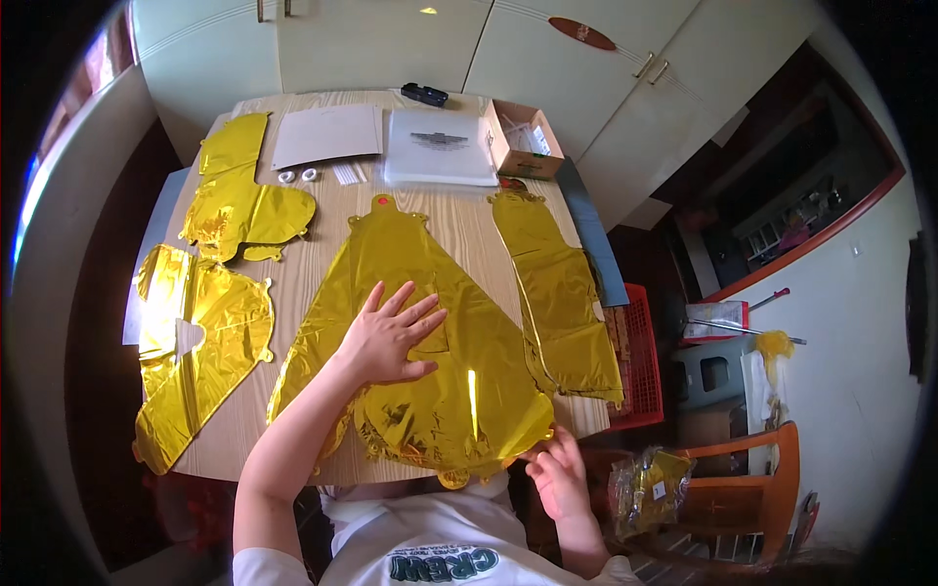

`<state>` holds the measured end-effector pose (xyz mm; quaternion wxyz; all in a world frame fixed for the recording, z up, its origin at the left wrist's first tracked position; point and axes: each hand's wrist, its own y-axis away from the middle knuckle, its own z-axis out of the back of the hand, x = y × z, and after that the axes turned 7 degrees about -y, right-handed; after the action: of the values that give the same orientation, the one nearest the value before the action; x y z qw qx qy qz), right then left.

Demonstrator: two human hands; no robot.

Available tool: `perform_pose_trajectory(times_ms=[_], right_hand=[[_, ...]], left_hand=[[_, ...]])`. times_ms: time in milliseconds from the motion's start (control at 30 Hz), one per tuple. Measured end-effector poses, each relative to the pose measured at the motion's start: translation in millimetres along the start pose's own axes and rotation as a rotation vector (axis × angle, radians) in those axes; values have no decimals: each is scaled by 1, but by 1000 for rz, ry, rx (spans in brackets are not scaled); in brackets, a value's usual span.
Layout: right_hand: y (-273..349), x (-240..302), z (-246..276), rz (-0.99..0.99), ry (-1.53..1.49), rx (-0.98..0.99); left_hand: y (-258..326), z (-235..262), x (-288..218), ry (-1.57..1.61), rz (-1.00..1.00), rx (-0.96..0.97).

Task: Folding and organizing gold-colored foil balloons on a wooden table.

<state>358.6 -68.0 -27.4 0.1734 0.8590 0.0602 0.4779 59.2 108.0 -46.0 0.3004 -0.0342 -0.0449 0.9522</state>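
Observation:
A large gold foil balloon (420, 283), flat and roughly triangular, lies in the middle of the wooden table. My left hand (391, 337) rests on it palm down, fingers spread. Down at the balloon's near right corner, my right hand (559, 474) has its fingers bent around the foil edge, pinching it; part of the fingertips is hidden. More flat gold foil balloons lie around: one (234, 190) at the far left, another (220, 332) with a hole at the near left, and a long folded one (562, 293) to the right.
Along the back sit grey card sheets (327, 135), clear plastic bags (440, 146), a small wooden box (525, 142), two white ribbon rolls (297, 177), white sticks (349, 173) and a black object (424, 95). A wooden chair (728, 498) holding a bagged gold package (653, 491) and a red crate (640, 356) stand right.

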Motion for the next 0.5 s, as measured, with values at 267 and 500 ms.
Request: perform_pose_trajectory(times_ms=[267,500], right_hand=[[-7,-20,-17,-103,350,184],[-19,-35,-57,697,1097,252]], left_hand=[[2,-1,0,-7,-6,-20],[2,-3,1,2,-12,-35]])
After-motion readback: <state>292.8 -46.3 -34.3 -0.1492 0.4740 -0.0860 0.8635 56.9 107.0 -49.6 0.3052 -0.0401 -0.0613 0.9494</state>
